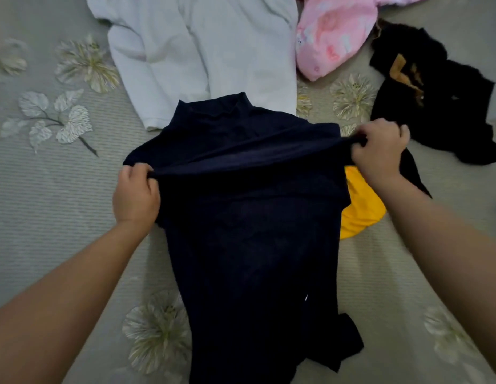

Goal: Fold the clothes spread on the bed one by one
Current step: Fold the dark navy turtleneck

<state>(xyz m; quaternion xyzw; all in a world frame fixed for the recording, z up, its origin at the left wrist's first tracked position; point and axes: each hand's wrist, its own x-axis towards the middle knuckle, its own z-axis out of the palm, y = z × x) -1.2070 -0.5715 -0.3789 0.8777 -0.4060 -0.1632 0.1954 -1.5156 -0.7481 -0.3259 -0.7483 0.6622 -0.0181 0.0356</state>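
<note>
So from the head cam: the navy top [249,223] is a plain dark thing with a short stand-up collar, lying lengthwise down the middle of the bed [53,195] with the collar at the far end and the body running back toward the person. Fabric looks thin and a bit crumpled, and near the bottom a loose flap sticks out to the right, plus there's a tiny white speck on it. A fold ridge is pulled taut straight across the chest, running fingertip to fingertip. The left hand [136,195] has its fingers curled tight round the left end of that ridge, thumb on top, knuckles facing the camera. The right hand [382,151] does the same at the right end, sitting a bit farther away and higher in frame, so the ridge slants. Both forearms are bare and reach in from the bottom corners. Just under the right wrist a yellow piece [360,206] pokes out from beneath the top's edge. Beyond the right fingers lies a black garment [440,106] with tan markings, well apart from the top. Past the collar there's a white shirt [202,51], its hem touching or tucked under the collar, and a pink piece [332,37] beside it. Bed cover is grey with pale flowers.
</note>
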